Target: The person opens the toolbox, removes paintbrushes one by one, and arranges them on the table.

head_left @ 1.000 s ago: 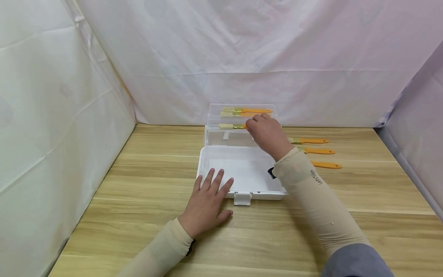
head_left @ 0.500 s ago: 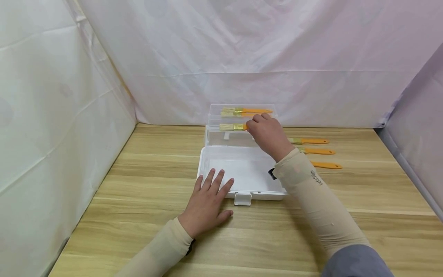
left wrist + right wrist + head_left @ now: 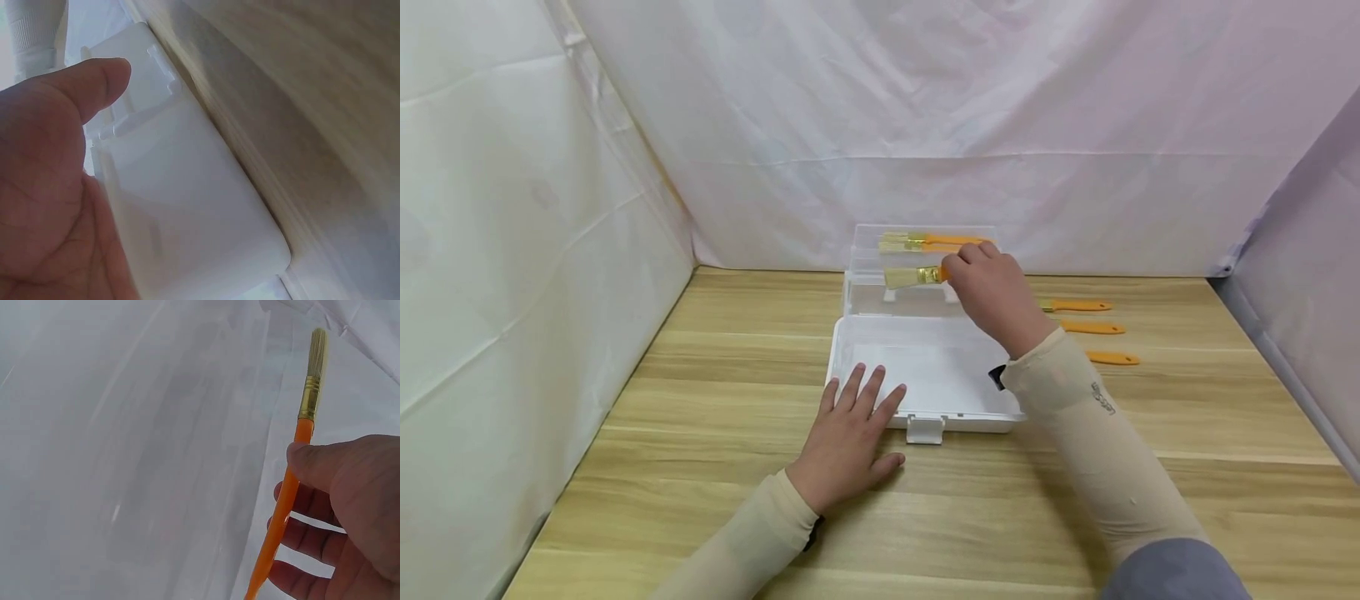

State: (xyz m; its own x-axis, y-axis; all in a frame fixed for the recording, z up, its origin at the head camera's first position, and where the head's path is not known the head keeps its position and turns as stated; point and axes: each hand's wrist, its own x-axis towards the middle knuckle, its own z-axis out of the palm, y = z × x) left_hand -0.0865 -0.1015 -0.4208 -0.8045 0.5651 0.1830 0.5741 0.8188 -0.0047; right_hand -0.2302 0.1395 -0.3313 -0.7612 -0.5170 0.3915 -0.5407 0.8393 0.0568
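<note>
1. Right hand (image 3: pixel 992 292) has shifted slightly to its own right over the last half second, taking the paintbrush (image 3: pixel 912 277) along; bristle end now dips a bit below the metal ferrule (image 3: pixel 931 275). Left hand (image 3: pixel 846 446) and white box (image 3: pixel 977 425) look the same as before.
2. Right hand: pinching the brush by its orange handle (image 3: pixel 286 494). Thumb on one side just below the ferrule, fingers curled against the other.
3. Brush location: in the grasp, bristles pointing left, seen against the clear lid (image 3: pixel 862 265) beyond the box. Can't tell if it touches the lid.
4. Left hand: not gripping. Fingers spread and straight, reaching across the near-left rim of the box; thumb out to the side, in front of the box's outer wall. Can't tell how hard it presses.
5. Box: sits on the worktop (image 3: pixel 737 375), lid swung back, front latch (image 3: pixel 924 430) down.
6. Two more brushes (image 3: pixel 955 240), close together, show within the lid's outline above the held one.
7. Three further brushes (image 3: pixel 1092 327) lie on the worktop right of the box, handles rightward, bristle ends partly hidden by the right arm (image 3: pixel 1097 433).
</note>
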